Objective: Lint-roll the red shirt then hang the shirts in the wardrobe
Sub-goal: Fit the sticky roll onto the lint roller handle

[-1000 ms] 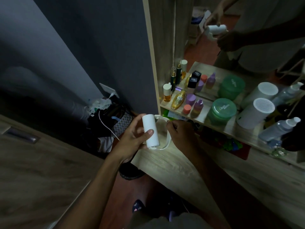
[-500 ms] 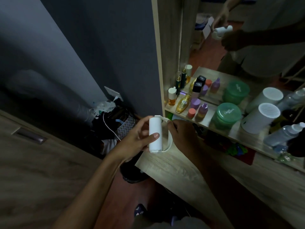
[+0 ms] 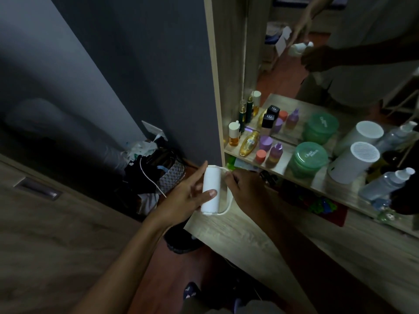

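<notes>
- Head view: we're at the very start, the lint-rolling stage. The white lint roller [image 3: 211,189] is in both hands, upright, just above the near corner of the dressing table [image 3: 229,234], below the shelf of bottles [image 3: 281,171].
- No red shirt anywhere in view, and no wardrobe rail either, so by my read this is preparation: getting the roller ready, not rolling.
- Left hand [image 3: 181,200] is clamped on the drum: thumb laid across its front, fingers wrapped behind, forearm reaching in from lower left.
- Right hand [image 3: 246,191] comes in from the right, fingers curled in at the top of the thin white handle [image 3: 228,206] that loops down the roller's side. It looks like a pinch, though the dim light hides the fingertips.
- Next call, as I judge it: get the handle set or a fresh sheet exposed, then carry the roller to the shirt. It needs a steady drum hand and a light pull from the right.
</notes>
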`<state>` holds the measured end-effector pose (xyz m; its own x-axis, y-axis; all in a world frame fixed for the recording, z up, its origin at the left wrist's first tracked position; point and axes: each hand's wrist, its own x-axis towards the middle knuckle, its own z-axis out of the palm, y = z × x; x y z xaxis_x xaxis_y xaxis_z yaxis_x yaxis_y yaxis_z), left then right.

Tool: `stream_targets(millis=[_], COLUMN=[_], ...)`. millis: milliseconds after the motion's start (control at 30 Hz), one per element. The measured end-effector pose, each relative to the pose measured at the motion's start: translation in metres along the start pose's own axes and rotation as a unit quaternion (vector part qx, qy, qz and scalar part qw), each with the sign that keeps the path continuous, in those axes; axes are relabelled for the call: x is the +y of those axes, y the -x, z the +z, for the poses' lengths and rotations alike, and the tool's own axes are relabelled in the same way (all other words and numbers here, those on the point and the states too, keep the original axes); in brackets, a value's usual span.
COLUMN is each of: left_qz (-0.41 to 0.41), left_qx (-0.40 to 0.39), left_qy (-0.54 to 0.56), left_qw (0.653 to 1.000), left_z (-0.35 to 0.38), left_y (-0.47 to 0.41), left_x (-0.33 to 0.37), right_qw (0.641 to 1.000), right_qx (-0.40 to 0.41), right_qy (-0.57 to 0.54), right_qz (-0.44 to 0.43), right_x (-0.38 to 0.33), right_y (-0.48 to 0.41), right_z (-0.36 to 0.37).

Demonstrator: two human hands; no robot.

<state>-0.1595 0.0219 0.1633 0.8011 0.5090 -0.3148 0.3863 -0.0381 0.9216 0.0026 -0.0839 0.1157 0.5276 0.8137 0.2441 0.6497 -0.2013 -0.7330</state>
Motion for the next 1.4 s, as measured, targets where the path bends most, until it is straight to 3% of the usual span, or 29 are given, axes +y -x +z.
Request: stream_targets(millis=[200, 433, 533, 733, 867, 967, 1067, 1200, 1400], left_qz=[0.022, 0.035, 0.046, 0.101, 0.108, 0.079, 0.005, -0.108, -0.191], left_qx=[0.03, 0.157, 0.223, 0.349, 0.427, 0.511, 0.554, 0.542, 0.481], left_qy=[0.003, -0.091, -0.12, -0.159, -0.148, -0.189, -0.212, -0.246, -0.284], left_qw=[0.999, 0.983, 0.966, 0.918, 0.886, 0.835, 0.805, 0.796, 0.807], left_z=[-0.011, -0.056, -0.085, -0.156, -0.21, -0.259, -0.31, -0.368, -0.418], left_y=[0.0, 0.009, 0.025, 0.071, 0.109, 0.137, 0.157, 0.164, 0.136], left_x=[-0.002, 0.0, 0.0, -0.006, -0.02, -0.047, -0.085, -0.135, -0.175], right_qw=[0.999, 0.985, 0.977, 0.984, 0.978, 0.967, 0.959, 0.953, 0.949], right_qx=[-0.02, -0.148, -0.178, -0.167, -0.186, -0.194, -0.201, -0.206, -0.211], right_qy=[-0.042, -0.089, -0.115, -0.055, -0.093, -0.161, -0.188, -0.202, -0.209], right_qz=[-0.001, 0.023, 0.013, -0.021, -0.002, 0.042, 0.071, 0.091, 0.109], right_x=[-0.005, -0.035, -0.067, -0.136, -0.19, -0.235, -0.269, -0.306, -0.335], right_y=[-0.011, -0.03, -0.04, -0.066, -0.078, -0.082, -0.083, -0.086, -0.088], right_z=[0.006, 0.019, 0.038, 0.11, 0.174, 0.218, 0.263, 0.315, 0.349])
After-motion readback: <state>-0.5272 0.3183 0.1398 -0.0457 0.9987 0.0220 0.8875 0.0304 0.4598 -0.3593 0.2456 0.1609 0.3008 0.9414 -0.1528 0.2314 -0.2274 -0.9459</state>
